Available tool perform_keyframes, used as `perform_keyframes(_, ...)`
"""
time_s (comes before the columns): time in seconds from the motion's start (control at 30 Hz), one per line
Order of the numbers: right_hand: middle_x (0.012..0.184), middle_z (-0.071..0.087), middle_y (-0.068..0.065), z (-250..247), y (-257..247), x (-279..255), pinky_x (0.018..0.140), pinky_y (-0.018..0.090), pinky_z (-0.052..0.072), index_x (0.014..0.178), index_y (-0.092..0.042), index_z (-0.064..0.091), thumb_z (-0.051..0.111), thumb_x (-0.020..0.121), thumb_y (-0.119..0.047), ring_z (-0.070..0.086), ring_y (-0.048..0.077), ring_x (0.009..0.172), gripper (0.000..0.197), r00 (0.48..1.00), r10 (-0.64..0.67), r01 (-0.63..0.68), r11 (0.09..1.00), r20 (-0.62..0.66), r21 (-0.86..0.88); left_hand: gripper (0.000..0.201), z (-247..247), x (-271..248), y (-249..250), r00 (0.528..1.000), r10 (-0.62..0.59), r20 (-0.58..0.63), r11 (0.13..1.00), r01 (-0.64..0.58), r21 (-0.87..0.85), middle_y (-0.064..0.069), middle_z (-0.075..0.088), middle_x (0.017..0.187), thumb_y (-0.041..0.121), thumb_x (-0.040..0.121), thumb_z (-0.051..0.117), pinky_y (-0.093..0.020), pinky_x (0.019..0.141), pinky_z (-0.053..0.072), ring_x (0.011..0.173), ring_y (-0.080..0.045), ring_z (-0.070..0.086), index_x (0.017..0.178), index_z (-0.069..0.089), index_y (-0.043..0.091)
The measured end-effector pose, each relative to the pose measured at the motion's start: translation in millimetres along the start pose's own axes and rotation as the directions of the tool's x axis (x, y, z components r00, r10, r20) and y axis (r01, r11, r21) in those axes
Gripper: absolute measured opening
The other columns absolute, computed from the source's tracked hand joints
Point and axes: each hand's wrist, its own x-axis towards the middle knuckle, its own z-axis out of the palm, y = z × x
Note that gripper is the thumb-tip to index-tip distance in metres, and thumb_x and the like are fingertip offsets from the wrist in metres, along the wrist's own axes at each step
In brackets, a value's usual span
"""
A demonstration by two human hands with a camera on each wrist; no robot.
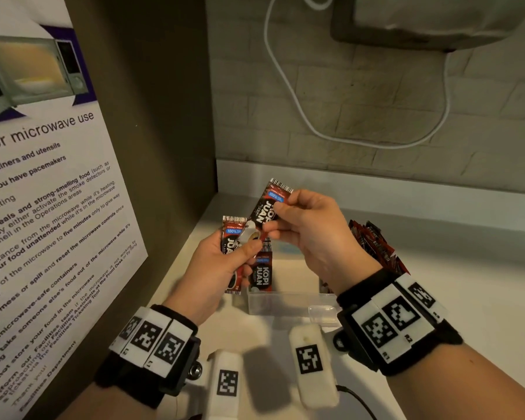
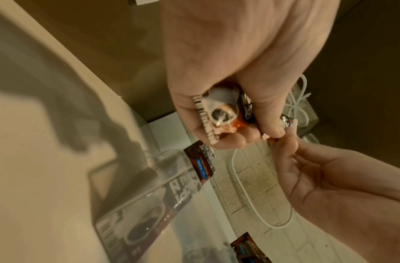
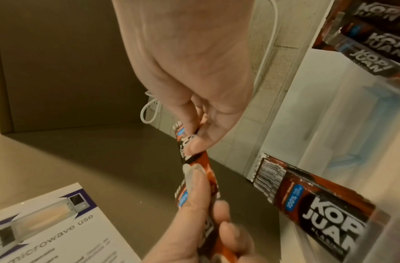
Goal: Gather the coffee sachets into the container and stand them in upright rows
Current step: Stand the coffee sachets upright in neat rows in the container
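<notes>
Here the upper sachet, pinched by the right hand above the container, looks light, limp, slick; grip mid-body, not its crimped end. Left hand clamps another sachet.

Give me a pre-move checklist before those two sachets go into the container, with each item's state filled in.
1. Left hand grips its sachet: ok.
2. Right hand pinches its sachet: ok.
3. Both held sachets aligned the same way: not ok; the right one is tilted, its lower end overlapping the left one.
4. Container below the hands, open top: ok.
5. Sachet already in the container stands upright: ok, at the left end.
6. Remaining pile within reach to the right: ok; count cannot tell.
</notes>
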Motion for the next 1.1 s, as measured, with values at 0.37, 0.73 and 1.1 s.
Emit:
perform_keyframes(0.37, 0.088, 0.065, 0.011, -27, 21, 53, 0.073, 0.049, 0.058, 0.07, -0.027, 0.049, 0.052, 0.093, -0.003, 0.07, 0.033, 0.077, 0.033, 0.904, -0.14, -0.052, 0.902, -0.403, -0.428, 0.014, -15, 2, -13, 0.96, -0.205, -0.192, 0.979, 0.201, -0.041, 0.0, 0.059, 0.066, 0.032, 0.093, 0.059, -0.03, 0.062, 0.041, 0.055, -0.015, 0.054, 0.094, 0.059, 0.019)
perform_keyframes(0.73, 0.094, 0.066, 0.017, -34, 55, 69, 0.077, 0.044, 0.058, 0.072, -0.018, 0.053, 0.047, 0.093, -0.009, 0.069, 0.036, 0.085, 0.024, 0.921, 0.011, -0.25, 0.782, -0.389, -0.571, 0.01, -17, 1, -14, 0.958, -0.229, -0.172, 0.973, 0.219, -0.073, -0.001, 0.058, 0.062, 0.025, 0.094, 0.056, -0.029, 0.057, 0.046, 0.051, -0.014, 0.055, 0.094, 0.056, 0.015)
perform_keyframes(1.1, 0.112, 0.068, 0.005, -27, 53, 64, 0.082, 0.033, 0.055, 0.111, -0.015, 0.068, 0.054, 0.086, -0.007, 0.065, 0.024, 0.098, 0.03, 0.985, 0.133, -0.125, 0.104, -0.11, -0.987, 0.01, -10, 3, -17, 0.967, -0.223, -0.125, 0.974, 0.227, 0.018, -0.004, 0.056, 0.075, 0.013, 0.091, 0.06, -0.026, 0.052, 0.045, 0.058, -0.013, 0.054, 0.101, 0.058, 0.012)
